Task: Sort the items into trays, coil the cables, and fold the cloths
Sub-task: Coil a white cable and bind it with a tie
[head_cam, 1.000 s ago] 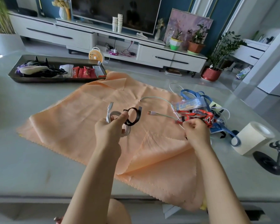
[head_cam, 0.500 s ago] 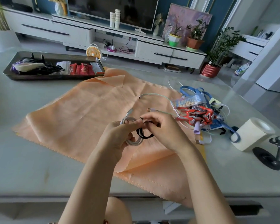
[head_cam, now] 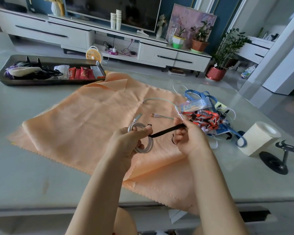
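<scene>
My left hand (head_cam: 129, 141) grips a coiled white cable (head_cam: 143, 143) above the orange cloth (head_cam: 85, 121), which lies spread on the table. A black strap (head_cam: 166, 131) runs taut from the coil to my right hand (head_cam: 187, 136), which pinches its far end. A second pale green cable (head_cam: 159, 100) lies loose on the cloth. To the right sits a pile of items (head_cam: 204, 116): a red patterned packet, a clear packet, blue lanyards and thin white cords.
A dark metal tray (head_cam: 98, 69) at the back left holds red packets, a black cable and other items. A paper roll (head_cam: 258, 138) and a black stand (head_cam: 278, 160) sit at the right edge. The table's front edge is near me.
My right hand left the pile, met the left hand at the coil, and has now pulled the black strap out straight to the right. The coil stays in my left hand.
</scene>
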`<state>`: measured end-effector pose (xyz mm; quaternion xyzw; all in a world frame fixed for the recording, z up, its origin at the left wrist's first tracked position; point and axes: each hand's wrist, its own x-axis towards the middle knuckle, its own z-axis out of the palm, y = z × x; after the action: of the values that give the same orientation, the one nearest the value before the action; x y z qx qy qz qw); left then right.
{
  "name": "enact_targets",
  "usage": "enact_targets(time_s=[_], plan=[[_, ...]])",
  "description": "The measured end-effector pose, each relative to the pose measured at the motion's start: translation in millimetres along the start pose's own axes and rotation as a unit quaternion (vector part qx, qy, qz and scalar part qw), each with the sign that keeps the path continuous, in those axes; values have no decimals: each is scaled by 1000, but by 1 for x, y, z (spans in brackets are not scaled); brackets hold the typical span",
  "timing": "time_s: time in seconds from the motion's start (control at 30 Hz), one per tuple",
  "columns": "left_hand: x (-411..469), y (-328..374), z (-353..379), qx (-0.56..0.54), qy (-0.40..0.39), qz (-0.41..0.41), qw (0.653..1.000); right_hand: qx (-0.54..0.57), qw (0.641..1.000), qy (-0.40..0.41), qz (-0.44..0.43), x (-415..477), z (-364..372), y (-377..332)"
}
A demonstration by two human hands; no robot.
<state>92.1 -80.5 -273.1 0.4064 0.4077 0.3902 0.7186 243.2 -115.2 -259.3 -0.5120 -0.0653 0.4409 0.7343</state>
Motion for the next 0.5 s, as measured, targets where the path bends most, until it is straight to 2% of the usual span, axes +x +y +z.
enact_targets(time_s=[0.17,0.27,0.33,0.4,0.5], plan=[[0,1,-9,14,19,17,1000,18,998,44,-37,8,-20,-17],[1,2,-9,5,25,19,999,-108,988,72,-88,9,-37,-28],[1,1,-7,4,24,19,1000,-275,952,68,-115,10,-46,-31],[2,0,-6,6,24,16,1000,-424,895,40,-134,11,-50,-28],[5,-1,-7,5,30,10,999,-567,810,3,-152,14,-48,-19]])
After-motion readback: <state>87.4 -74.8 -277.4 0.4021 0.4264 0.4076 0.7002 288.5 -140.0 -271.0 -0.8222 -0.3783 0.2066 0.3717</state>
